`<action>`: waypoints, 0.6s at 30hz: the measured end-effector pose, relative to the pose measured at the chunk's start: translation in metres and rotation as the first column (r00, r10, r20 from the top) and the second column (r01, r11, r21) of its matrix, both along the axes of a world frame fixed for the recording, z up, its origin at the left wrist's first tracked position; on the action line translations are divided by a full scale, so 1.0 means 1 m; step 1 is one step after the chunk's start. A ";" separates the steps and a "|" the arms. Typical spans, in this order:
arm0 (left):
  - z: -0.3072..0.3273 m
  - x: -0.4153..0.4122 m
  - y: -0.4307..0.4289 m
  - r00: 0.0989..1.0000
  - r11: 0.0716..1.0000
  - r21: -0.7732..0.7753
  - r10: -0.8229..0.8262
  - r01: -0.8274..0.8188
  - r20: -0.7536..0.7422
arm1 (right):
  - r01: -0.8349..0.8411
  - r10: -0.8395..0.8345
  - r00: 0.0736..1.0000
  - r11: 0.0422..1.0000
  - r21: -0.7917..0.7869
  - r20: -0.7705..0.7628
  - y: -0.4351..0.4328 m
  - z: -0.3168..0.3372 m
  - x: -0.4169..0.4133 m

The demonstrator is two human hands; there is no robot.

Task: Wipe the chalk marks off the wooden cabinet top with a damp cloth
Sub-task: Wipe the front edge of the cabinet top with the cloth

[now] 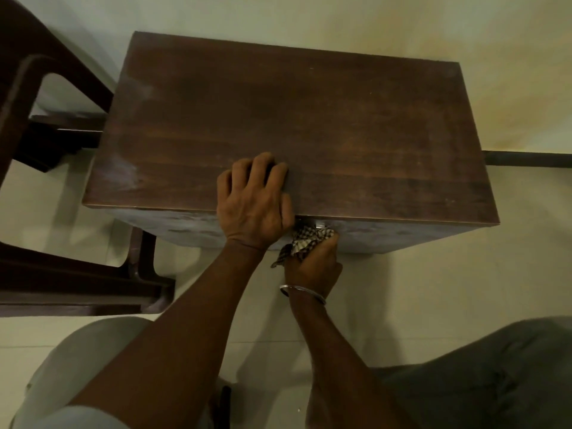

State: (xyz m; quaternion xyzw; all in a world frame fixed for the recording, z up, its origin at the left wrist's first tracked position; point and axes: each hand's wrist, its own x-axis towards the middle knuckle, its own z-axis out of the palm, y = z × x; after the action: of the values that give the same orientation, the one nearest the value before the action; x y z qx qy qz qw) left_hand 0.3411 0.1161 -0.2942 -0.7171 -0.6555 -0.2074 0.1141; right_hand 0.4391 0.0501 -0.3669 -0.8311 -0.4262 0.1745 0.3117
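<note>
**Left hand** (253,202): centre of the frame, palm down on the near edge of the cabinet top (309,119). Fingers are bent and hold nothing (a brace, by the look of it).

**Right hand** (312,264): just below and right of the left. It is closed round a bunched checked cloth (306,239), which it presses to the cabinet's front face (402,236) beside a small metal fitting (320,225). Steel bangle (301,292) at the wrist.

**Chalk marks** (123,178): pale smears on the top, middle left of the frame, with a fainter patch toward the upper left. There is a whitish haze across the front face as well.

**Surroundings:** dark wooden chair (46,119) at the left edge of the frame, close beside the cabinet; pale floor (433,289) below.

**Hazards, as judged:**
- The cloth is working the front face, well apart from the smears on the top, so those may be left behind.
- A bunched cloth meets the wood with a small area and is likely to streak chalk rather than lift it.
- The cloth may snag on the fitting.
- The bangle may scrape the wood on a low stroke.
- The bracing palm may pick up damp residue and print it back onto the top.
</note>
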 end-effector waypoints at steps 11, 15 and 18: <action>0.001 0.004 0.001 0.999 1.000 -0.012 0.019 -0.019 0.038 | -0.092 0.085 0.995 0.981 0.171 0.050 0.006 -0.028 0.014; -0.001 0.005 0.003 1.000 1.000 -0.003 0.014 -0.014 0.014 | -0.124 0.126 0.992 0.980 0.157 0.000 0.008 -0.032 0.024; -0.001 0.005 0.003 1.000 1.000 0.004 0.008 -0.008 0.011 | -0.077 0.085 0.995 0.988 0.130 -0.052 0.004 -0.022 0.019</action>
State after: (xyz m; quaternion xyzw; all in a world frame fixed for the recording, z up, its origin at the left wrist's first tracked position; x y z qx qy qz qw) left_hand 0.3458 0.1191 -0.2952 -0.7133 -0.6584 -0.2121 0.1127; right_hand 0.4579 0.0538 -0.3892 -0.7860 -0.4610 0.1829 0.3691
